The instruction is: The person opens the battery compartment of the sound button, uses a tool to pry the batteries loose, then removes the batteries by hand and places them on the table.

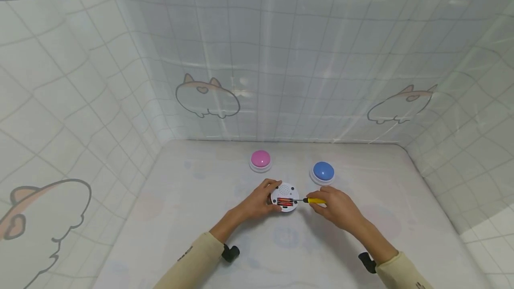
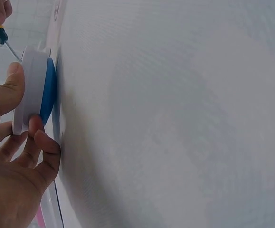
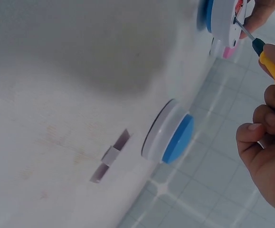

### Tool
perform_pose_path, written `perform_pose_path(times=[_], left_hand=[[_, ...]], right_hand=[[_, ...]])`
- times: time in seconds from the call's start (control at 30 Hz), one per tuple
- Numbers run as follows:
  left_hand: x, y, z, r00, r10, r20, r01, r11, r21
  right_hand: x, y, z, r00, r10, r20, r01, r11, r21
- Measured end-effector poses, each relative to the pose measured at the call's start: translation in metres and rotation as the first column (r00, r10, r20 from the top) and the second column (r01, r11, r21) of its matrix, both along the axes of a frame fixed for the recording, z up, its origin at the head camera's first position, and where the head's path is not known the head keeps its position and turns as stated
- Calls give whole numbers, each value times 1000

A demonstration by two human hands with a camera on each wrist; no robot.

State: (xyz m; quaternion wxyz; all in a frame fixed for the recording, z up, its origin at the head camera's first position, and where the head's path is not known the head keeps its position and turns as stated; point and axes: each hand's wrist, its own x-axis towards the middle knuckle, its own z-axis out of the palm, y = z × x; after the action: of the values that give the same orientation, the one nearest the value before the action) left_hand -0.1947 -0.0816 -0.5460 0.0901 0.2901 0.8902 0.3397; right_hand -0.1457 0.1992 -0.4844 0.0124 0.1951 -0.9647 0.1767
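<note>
My left hand [image 1: 257,200] grips a round push button [image 1: 284,208] by its rim, turned over with its white base up. In the left wrist view its blue dome faces the table. Red batteries [image 1: 285,201] show in the uncovered compartment in the base. My right hand [image 1: 340,206] holds a screwdriver [image 1: 316,200] by its yellow handle, with a dark green collar near the shaft. The screwdriver tip meets the base beside the compartment, at what looks like a small hole in the right wrist view. My left thumb [image 2: 14,83] lies on the base's edge.
Behind the hands stand a pink push button [image 1: 260,159] and another blue push button [image 1: 323,171], both dome up. A grey bow-shaped strip [image 3: 110,156] shows on the white tabletop [image 1: 192,235]; whether it is printed cannot be told. Tiled-pattern curtains [image 1: 281,57] enclose the table.
</note>
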Motion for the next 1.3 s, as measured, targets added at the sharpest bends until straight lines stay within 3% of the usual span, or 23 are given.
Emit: perform_pose_path(times=[0.33, 1.3], left_hand=[[0, -1, -1, 1000, 17, 19, -17, 1000, 2], [-2, -3, -4, 1000, 18, 14, -18, 1000, -20]], right_hand=[[-3, 5, -6, 997, -39, 67, 46, 993, -106], [-5, 8, -7, 994, -40, 103, 61, 977, -203]])
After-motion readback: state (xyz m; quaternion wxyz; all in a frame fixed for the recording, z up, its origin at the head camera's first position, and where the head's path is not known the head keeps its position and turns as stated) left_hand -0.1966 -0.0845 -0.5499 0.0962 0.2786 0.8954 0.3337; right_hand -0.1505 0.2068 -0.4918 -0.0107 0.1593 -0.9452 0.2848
